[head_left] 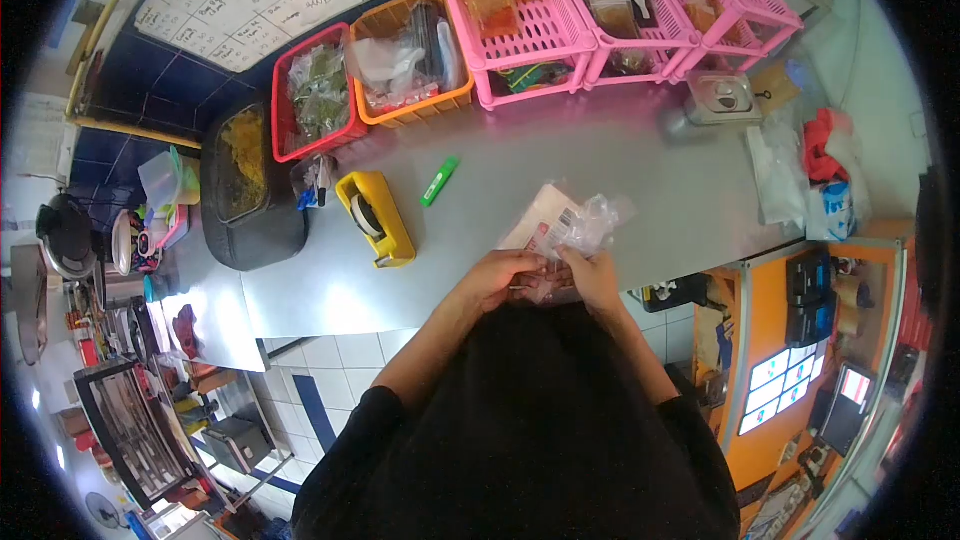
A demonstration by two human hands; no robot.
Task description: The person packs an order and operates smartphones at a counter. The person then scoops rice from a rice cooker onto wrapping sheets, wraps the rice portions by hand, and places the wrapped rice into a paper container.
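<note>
Clear plastic: a crumpled bag (598,223) bunched up in front of my body, at the near edge of the counter, catching the light along its folds.
Left hand (490,280): fingers curled under, thumb on top, pinched on the near part of the bag.
Right hand (594,280): thumb and fingers closed on the same bag, just beside my left, with a little plastic showing between the two.
Barcode packet (540,215): cream-coloured and flat, just beyond my fingertips, overlapped by the plastic; whether it sits inside the bag or under it, I cannot tell.
Black sleeves (345,450): pushed up to about my elbows, forearms bare and angled inward.
Steel counter (640,165): grey and shiny, stretching away from me to the baskets.
Green marker (440,181): lying ahead and to my left, well apart from my hands.
Yellow tape dispenser (392,240): farther left than the marker, a roll seated in it.
Red basket (325,145): at the back left, filled with bags of something green.
Orange basket (415,114): right beside the red one, holding plastic packaging.
Pink racks (545,35): three in a row along the back, with amber-coloured packets in them.
Metal container (722,98): lidded, at the back right, near a red bundle (822,145) and some white plastic.
</note>
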